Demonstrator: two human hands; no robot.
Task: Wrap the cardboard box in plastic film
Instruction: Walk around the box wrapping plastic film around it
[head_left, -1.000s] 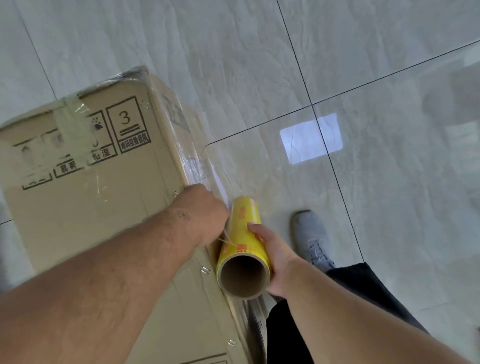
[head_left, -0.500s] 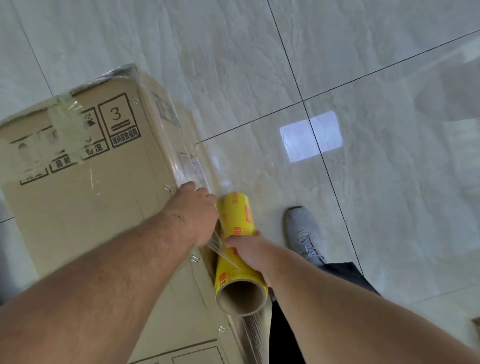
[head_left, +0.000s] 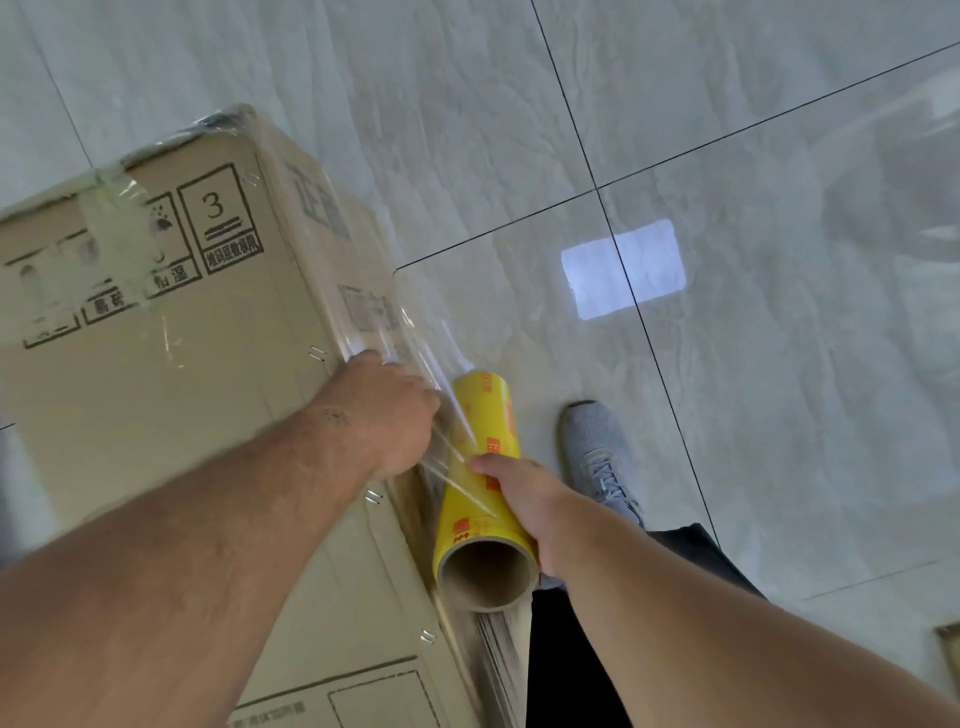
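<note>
— Film (head_left: 415, 332) was already over the far corner of the cardboard box (head_left: 156, 374) when we looked down. The box lay on the tiled floor (head_left: 779, 415), filling the left side of our view, its long right edge running down toward us.

— And our hands?

— Our left hand (head_left: 387, 415) rested on that right edge with its fingers curled over it and out of sight, so we could not tell whether they pressed the film down or pinched it. Our right hand (head_left: 524, 493) gripped the yellow roll (head_left: 480, 478) near its open near end, thumb across the top. The roll lay just beside the edge, tilted, with creased film running from it up to the box.

— What did we fear from there?

— Mostly the film bunching. It was already ropy between our hands, and we judged that pulling at an angle would leave a narrow band, not a flat sheet. If the left hand lifted too early, the loose end could peel off the edge. Our grey shoe (head_left: 597, 457) stood close to the roll, so we could have trodden on trailing film.
</note>
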